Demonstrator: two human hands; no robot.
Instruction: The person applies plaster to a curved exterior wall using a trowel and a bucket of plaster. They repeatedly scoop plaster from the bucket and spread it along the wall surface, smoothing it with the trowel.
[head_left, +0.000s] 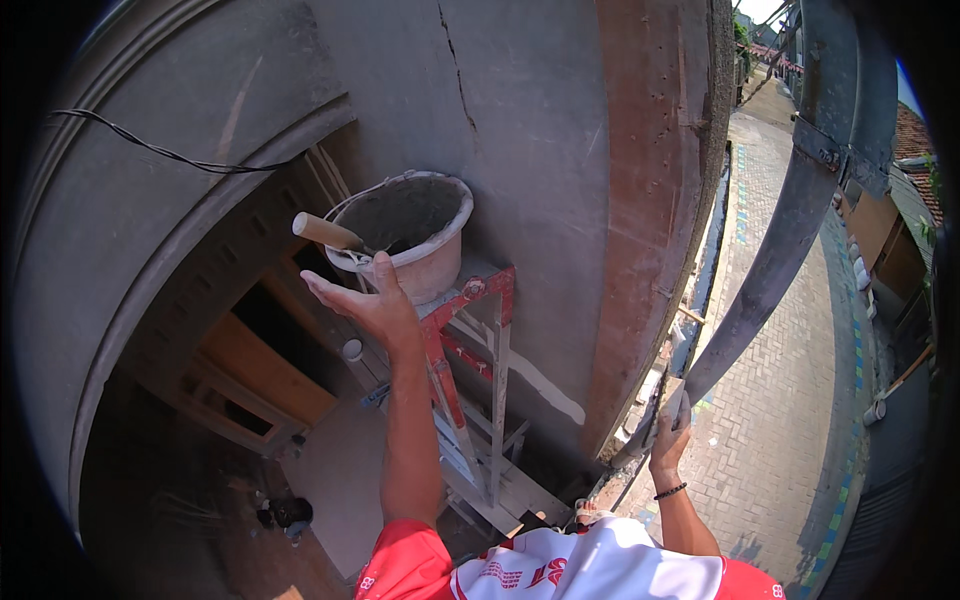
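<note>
My left hand (370, 308) is raised, fingers stretched out and thumb apart, with nothing in it. It overlaps the near side of a pale, mortar-stained bucket (430, 270); whether it touches the bucket I cannot tell. Grey mix coats the inside, and a tool's light cylindrical handle (326, 232) juts over the rim; the rest of that tool is hidden. The bucket stands on top of a stepladder (470, 297) with red fittings. Lower right, my right hand (670, 445), below which a dark bracelet shows, grips a grey metal post (755, 295); its fingers are partly hidden.
A grey plastered wall (530, 120) with a long crack rises ahead, ending in a brownish strip (650, 200). A black cable (190, 158) crosses an arched opening at left. Far below right runs a paved lane (770, 400). Planks (490, 510) lie under the ladder.
</note>
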